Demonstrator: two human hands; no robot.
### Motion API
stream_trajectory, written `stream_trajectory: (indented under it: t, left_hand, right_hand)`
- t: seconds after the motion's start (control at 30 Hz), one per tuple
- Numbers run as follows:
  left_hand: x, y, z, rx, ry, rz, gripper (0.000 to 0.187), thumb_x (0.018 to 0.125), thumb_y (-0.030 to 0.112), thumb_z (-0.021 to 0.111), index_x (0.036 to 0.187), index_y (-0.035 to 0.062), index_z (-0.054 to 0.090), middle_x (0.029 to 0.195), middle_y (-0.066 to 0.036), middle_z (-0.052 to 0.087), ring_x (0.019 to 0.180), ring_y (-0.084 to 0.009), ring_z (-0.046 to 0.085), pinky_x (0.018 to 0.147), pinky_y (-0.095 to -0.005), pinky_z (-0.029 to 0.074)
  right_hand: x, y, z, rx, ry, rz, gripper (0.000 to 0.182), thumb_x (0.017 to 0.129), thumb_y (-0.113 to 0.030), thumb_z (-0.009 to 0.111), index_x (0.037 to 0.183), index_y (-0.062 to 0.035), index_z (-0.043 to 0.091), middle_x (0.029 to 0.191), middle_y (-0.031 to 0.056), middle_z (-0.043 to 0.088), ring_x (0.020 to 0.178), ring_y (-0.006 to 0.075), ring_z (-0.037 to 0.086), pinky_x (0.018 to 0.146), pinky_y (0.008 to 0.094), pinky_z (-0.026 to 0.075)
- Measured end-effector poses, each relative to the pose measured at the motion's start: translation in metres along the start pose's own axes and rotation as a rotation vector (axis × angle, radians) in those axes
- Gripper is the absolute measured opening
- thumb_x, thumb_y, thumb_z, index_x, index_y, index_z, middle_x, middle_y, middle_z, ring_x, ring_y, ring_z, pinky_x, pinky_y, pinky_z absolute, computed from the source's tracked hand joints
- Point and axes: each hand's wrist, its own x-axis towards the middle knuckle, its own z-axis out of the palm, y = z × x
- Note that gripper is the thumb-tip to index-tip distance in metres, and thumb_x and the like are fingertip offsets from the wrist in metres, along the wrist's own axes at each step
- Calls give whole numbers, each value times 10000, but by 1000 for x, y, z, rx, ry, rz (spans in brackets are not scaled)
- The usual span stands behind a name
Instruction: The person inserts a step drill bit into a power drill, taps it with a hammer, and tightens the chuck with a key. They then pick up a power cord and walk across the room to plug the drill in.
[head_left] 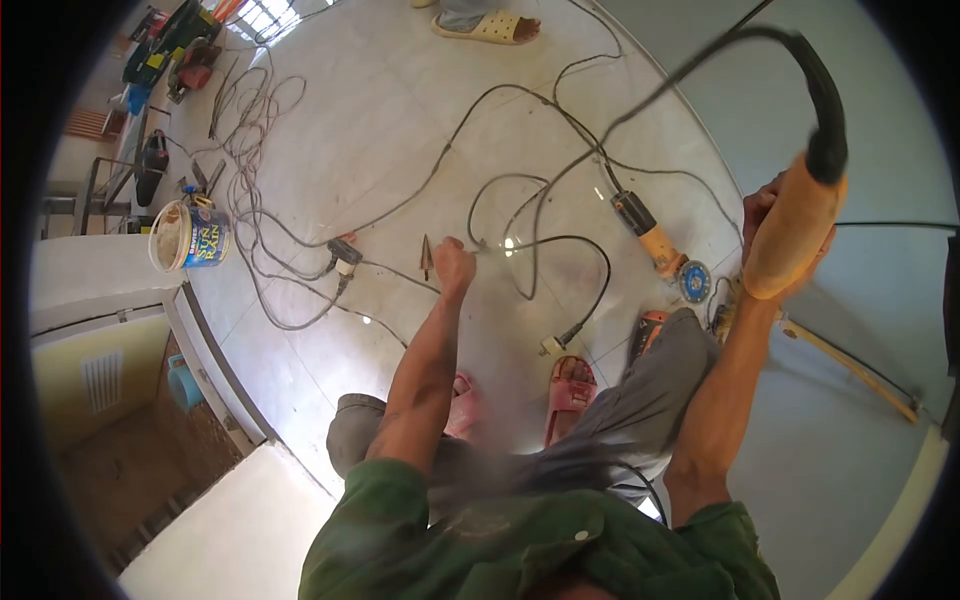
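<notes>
My right hand (758, 208) is wrapped around an orange corded power tool (797, 232), raised at the right beside the blue-grey panel. A thick black cord (825, 100) leaves its upper end; the working end is hidden. My left hand (453, 266) is closed in a fist above the tiled floor; I cannot make out what is in it, if anything. Just left of it lies a small pointed brown piece (427, 258). On the floor between my hands rests an orange and black angle grinder (648, 235) with a blue disc (694, 282).
Loose cords loop over the floor, with a connector (345, 255) on the left and a plug (553, 345) near my feet. A paint bucket (190, 235) stands at the left. Another person's sandalled foot (490, 27) is at the top. A yellow-handled tool (850, 370) lies right.
</notes>
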Motion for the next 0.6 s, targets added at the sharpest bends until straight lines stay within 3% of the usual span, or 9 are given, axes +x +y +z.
stream_trajectory:
  t: [0.1, 0.17, 0.23, 0.3, 0.37, 0.47, 0.6]
  left_hand:
    - [-8, 3, 3, -102, 111, 77, 304, 717, 46, 563, 1013, -22, 564, 1023, -242, 549, 1014, -380, 516, 837, -443, 438]
    - [-13, 24, -1, -141, 163, 108, 314, 729, 97, 591, 1026, -2, 572, 1015, -232, 559, 1031, -380, 515, 845, -453, 444]
    - [-29, 62, -20, -79, 119, 59, 327, 740, 148, 619, 1038, 19, 580, 1007, -221, 569, 1049, -379, 515, 853, -462, 450]
    - [-35, 71, -21, 1, 12, 36, 344, 752, 199, 647, 1051, 39, 588, 999, -211, 579, 1066, -379, 515, 862, -472, 456]
    - [-9, 36, 17, 124, -169, 78, 362, 756, 254, 661, 1056, 63, 594, 1116, -196, 548, 1099, -388, 499, 878, -476, 455]
    - [-40, 17, 26, 186, 131, 366, 323, 796, 180, 634, 1051, 5, 543, 1024, -198, 613, 974, -370, 589, 816, -467, 483]
    - [-53, 46, -17, 42, 33, 254, 250, 789, 131, 649, 984, 8, 551, 905, -176, 648, 863, -358, 624, 735, -429, 491]
  right_hand:
    - [3, 10, 17, -11, -102, 30, 513, 912, -443, 428, 1236, -57, 521, 1214, 163, 555, 1102, 335, 540, 997, 514, 403]
    - [0, -11, -18, -106, 17, -45, 535, 909, -466, 425, 1237, -54, 516, 1213, 157, 555, 1105, 321, 539, 993, 503, 406]
    - [-1, 17, 33, -413, 336, -242, 457, 846, -324, 601, 1177, -21, 515, 1039, 120, 581, 986, 229, 581, 772, 361, 465]
    - [-5, 22, 36, -384, 331, -148, 454, 864, -355, 559, 1171, -24, 521, 1076, 129, 594, 959, 251, 598, 782, 395, 487]
    - [-6, 20, 47, -380, 365, -80, 463, 875, -383, 533, 1173, -28, 518, 1102, 138, 602, 938, 258, 611, 799, 416, 507]
    - [-3, 28, 46, -456, 513, -80, 451, 872, -366, 558, 1180, -45, 484, 1042, 137, 610, 874, 256, 628, 803, 415, 535]
    - [-5, 57, 74, -690, 488, -104, 373, 837, -177, 628, 1144, -55, 455, 919, 110, 608, 791, 204, 636, 675, 351, 555]
